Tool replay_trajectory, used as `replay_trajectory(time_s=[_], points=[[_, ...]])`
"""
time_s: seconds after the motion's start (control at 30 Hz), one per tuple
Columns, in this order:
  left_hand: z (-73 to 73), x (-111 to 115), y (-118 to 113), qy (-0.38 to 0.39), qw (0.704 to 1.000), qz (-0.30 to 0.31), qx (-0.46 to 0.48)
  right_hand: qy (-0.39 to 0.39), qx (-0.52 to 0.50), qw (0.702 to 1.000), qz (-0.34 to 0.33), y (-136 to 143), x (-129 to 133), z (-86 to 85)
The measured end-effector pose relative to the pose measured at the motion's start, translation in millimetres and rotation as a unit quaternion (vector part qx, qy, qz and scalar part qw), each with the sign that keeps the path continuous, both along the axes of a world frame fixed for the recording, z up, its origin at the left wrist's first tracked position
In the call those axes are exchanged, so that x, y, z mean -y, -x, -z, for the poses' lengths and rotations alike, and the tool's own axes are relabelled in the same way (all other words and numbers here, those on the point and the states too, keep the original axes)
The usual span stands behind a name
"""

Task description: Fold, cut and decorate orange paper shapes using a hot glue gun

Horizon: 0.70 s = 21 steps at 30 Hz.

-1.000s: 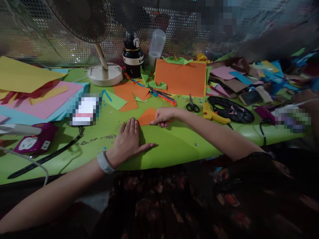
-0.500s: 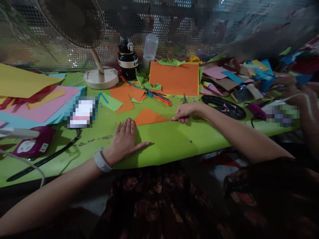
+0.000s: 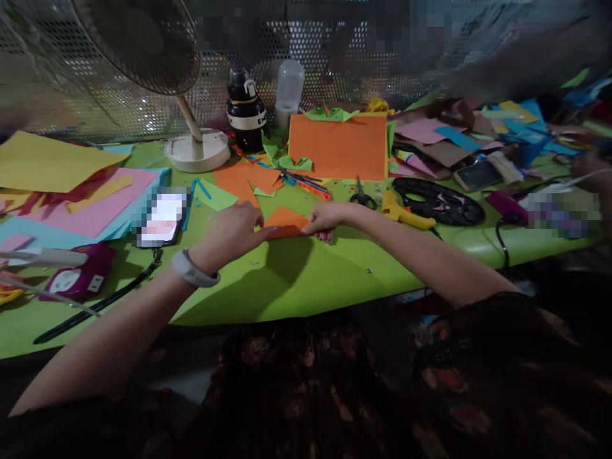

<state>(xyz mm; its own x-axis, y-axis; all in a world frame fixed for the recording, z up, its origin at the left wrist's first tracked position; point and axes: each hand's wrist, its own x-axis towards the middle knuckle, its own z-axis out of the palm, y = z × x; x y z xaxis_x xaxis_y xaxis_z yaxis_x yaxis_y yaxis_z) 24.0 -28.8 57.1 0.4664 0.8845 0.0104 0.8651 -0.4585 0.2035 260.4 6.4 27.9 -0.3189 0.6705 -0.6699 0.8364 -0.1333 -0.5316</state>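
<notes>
Low over the green tabletop point(image 3: 329, 274), a folded piece of orange paper point(image 3: 285, 221) lies between my two hands. My left hand point(image 3: 238, 231) pinches its left end, the thumb stretched along the near edge. At the right end, my right hand point(image 3: 325, 218) grips the paper between thumb and curled fingers. Scissors point(image 3: 362, 194) with dark handles lie just beyond my right wrist. A yellow glue gun point(image 3: 408, 213) rests partly behind my right forearm. Farther back, a cutter with an orange end point(image 3: 310, 185) lies near loose orange scraps point(image 3: 239, 178).
A fan point(image 3: 198, 152), a black bottle point(image 3: 246, 121) and an orange sheet stack point(image 3: 339, 146) stand along the mesh back. A phone point(image 3: 162, 217) and coloured sheets point(image 3: 95, 204) lie left. A black tray point(image 3: 437, 201) and paper scraps point(image 3: 430, 131) are right, near another person's hand point(image 3: 590, 167).
My left hand has risen from lying flat on the table to pinching the paper's left end. My right hand has shifted left, and the orange triangle's right part is now folded inward.
</notes>
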Motion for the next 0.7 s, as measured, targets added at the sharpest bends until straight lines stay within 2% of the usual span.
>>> replay_trajectory(time_s=[0.03, 0.07, 0.13, 0.2, 0.33, 0.47, 0.57, 0.7], points=[[-3.0, -9, -6, 0.046, 0.999, 0.004, -0.004, 0.0, 0.005, 1.0, 0.001, -1, -1, 0.8], [-3.4, -18, -12, 0.125, 0.992, 0.017, 0.002, 0.001, 0.01, 1.0, 0.001, -1, -2, 1.4], [2.5, -31, -22, 0.284, 0.957, 0.042, 0.029, 0.002, 0.013, 1.0, -0.004, -1, -3, 2.4], [13.1, -39, -29, 0.359, 0.931, 0.037, 0.051, 0.003, 0.011, 1.0, -0.01, -1, -5, 3.8], [28.7, -49, -29, 0.399, 0.914, 0.019, 0.063, 0.008, 0.0, 1.0, -0.024, -4, -9, 7.8], [28.9, -53, -23, 0.403, 0.914, 0.017, 0.042, 0.01, -0.003, 1.0, -0.024, -5, -10, 10.2], [26.5, -54, -9, 0.406, 0.913, -0.008, 0.031, 0.01, -0.009, 1.0, -0.024, -6, -9, 10.5], [26.2, -54, 21, 0.4, 0.915, -0.048, 0.019, 0.013, -0.02, 1.0, -0.011, -6, -8, 10.7]])
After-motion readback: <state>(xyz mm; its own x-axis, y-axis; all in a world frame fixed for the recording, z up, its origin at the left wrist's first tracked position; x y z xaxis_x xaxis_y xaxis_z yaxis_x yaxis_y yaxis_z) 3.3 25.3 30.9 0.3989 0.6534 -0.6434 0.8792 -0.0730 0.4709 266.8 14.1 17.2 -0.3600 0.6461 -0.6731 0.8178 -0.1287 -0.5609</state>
